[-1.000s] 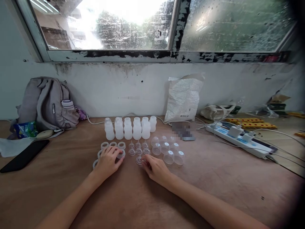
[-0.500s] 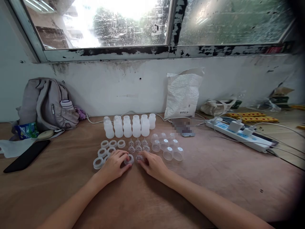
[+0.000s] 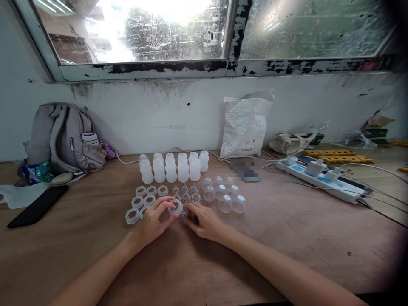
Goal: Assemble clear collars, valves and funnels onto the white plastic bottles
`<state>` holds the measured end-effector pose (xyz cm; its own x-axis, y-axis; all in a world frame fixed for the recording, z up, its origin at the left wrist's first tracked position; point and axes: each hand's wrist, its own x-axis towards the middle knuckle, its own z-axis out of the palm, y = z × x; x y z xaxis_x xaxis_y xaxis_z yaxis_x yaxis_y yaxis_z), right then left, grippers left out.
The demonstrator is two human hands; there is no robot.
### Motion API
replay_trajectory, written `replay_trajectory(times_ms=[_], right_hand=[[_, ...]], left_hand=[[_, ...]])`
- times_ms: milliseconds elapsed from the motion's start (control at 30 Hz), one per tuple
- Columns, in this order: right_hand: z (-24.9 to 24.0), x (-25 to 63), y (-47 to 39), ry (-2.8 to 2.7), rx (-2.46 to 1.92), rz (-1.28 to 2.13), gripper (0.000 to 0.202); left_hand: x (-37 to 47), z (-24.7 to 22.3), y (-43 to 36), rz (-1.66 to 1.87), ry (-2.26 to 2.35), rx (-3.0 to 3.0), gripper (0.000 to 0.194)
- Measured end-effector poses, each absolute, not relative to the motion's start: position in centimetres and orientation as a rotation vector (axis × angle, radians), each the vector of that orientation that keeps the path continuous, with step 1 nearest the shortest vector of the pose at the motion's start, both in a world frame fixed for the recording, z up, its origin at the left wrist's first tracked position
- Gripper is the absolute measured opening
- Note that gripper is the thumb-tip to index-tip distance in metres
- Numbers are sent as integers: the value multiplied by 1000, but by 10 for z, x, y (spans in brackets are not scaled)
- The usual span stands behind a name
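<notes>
pinched in left hand (image 3: 152, 221) a ring (image 3: 175, 208); right hand (image 3: 205, 222) pinches a clear teat (image 3: 182, 217); bottles (image 3: 171, 169) look empty.

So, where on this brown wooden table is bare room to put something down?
The brown wooden table is bare in front of the white power strip, right of the clear plastic caps. Another bare patch lies between the black phone and the white screw rings. It is crowded around the left hand, right hand and white plastic bottles.
</notes>
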<state>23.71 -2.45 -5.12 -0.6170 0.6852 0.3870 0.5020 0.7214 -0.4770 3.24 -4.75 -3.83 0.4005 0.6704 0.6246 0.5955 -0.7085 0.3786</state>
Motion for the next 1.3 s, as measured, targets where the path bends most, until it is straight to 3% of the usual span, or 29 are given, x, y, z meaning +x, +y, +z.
replay_trajectory(times_ms=[167,333,467,633,800,967,1133,1300], right_hand=[[-49,237,-20,-2128,-936,625,39],[-48,237,-20,-2043,-989,622,39],[-49,236,-20,-2078,-966,590,37],[-48,237,-22,-2123,-931,551,33],[-44,237,-32,-2190,-804,591,21],[-38,234,-37,-2002,-865,900,16],[-38,232,-34,-1781,-901,1205,19],[-37,230,-36,-1715,-929,1229,20]], left_hand=[[41,-41,-47,1074,1127,2452,21],[46,-47,-47,827,1185,2372,37],[48,-48,-46,826,1212,2293,52],[56,-38,-45,1039,1211,2049,18],[62,-31,-51,1182,1203,1443,25],[64,-33,-54,1123,1115,1204,32],[64,-33,-57,1112,1094,1394,36],[64,-30,-65,1077,1149,1634,31]])
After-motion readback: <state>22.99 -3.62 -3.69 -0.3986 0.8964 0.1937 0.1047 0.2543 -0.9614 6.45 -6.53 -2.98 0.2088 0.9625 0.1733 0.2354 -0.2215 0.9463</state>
